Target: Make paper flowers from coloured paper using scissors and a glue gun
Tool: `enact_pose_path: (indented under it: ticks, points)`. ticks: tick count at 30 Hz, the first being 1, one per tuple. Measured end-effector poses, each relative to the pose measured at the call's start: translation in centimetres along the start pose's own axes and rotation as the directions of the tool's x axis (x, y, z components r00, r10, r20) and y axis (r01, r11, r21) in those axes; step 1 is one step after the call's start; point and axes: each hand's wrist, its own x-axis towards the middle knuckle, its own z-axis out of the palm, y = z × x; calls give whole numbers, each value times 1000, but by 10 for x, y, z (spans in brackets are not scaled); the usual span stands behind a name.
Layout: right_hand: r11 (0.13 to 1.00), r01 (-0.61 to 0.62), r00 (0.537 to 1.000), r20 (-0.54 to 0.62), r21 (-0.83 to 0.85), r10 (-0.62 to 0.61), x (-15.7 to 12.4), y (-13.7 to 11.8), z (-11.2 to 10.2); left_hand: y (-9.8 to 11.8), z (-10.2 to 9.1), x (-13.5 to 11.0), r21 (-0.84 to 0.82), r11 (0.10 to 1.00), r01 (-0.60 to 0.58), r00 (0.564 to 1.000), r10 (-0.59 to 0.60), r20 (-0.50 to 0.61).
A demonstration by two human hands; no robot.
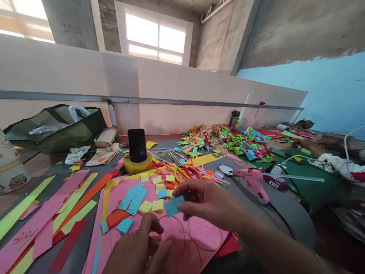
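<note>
Between the thumb and fingers of my right hand is a small blue paper piece, held just above a pink sheet. My left hand is lower and to the left, over the same sheet, fingers bent and apart with nothing visible in them. Around the hands lie blue paper strips, small yellow squares, orange pieces and another blue piece. Curved lines mark the pink sheet under my right hand.
A pink glue gun lies at right with its cord trailing. A phone leans on a yellow tape roll. Long paper strips cover the left side. Colourful paper pieces are heaped behind. A co-worker's arm is at far right.
</note>
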Motion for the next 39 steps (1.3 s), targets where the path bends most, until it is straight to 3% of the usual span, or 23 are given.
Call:
enact_pose_path:
  ticks: [3, 7, 10, 16, 21, 24, 27, 30, 33, 39]
  points:
    - [997, 5, 1000, -3, 73, -5, -16, 14, 13, 6, -10, 1, -9, 997, -71, 997, 71, 6]
    - [995, -12, 1000, 0, 102, 12, -20, 27, 30, 11, -17, 2, 44, 999, -11, 1000, 10, 29]
    - [1000, 15, 1000, -17, -17, -16, -20, 31, 38, 13, -18, 2, 94, 996, 12, 997, -19, 70]
    - [963, 43, 988, -132, -267, -81, -22, 37, 40, 16, -21, 1, 145, 988, -56, 994, 41, 106]
    - [935, 117, 982, -103, -334, -160, -31, 43, 46, 12, -16, 1, 199, 979, -53, 994, 32, 106]
    - [876, 234, 952, -84, -422, -295, -36, 47, 50, 9, -13, 0, 263, 960, -90, 993, 66, 101]
    - [779, 380, 890, -30, -499, -454, -39, 49, 50, 10, -13, -2, 308, 944, -122, 990, 95, 100]
    - [744, 440, 868, 25, -502, -496, -41, 48, 48, 14, -16, -4, 353, 918, -183, 983, 158, 99]
    - [718, 455, 856, 36, -527, -516, -44, 50, 42, 18, -17, -7, 362, 894, -266, 964, 252, 85]
    - [643, 396, 850, -2, -656, -526, -56, 59, 19, 19, -15, -7, 373, 874, -311, 946, 321, 37]
